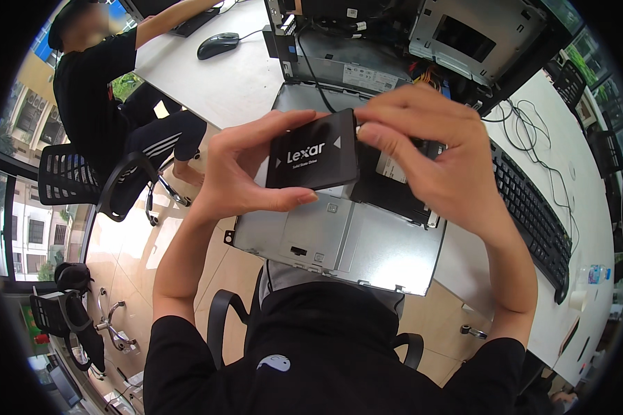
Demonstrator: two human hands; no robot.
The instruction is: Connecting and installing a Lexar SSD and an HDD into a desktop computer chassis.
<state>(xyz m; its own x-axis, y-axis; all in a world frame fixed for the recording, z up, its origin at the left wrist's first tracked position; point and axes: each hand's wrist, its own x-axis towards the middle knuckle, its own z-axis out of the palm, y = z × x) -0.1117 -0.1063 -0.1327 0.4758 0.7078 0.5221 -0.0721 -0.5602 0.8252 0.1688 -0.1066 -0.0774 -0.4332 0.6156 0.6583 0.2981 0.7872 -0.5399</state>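
A thin black solid-state drive (313, 153) is held up in front of me, its printed face toward me. My left hand (246, 162) grips it by the long edges, thumb below and fingers above. At the drive's right edge, the thumb and forefinger of my right hand (432, 149) pinch together; a small pale bit shows between them, too hidden to name. A black cable (311, 69) runs down from the open computer case (356, 52) and passes out of sight behind the drive. Under my hands lies a silver metal panel (367, 242), with a black boxy part (377, 190) on it.
A black keyboard (529, 207) and loose cables (533, 138) lie on the white table (464, 259) to the right. Further left is a mouse (218, 46). Another person (97, 83) sits at far left on an office chair (69, 173). A bottle (594, 274) stands at the right edge.
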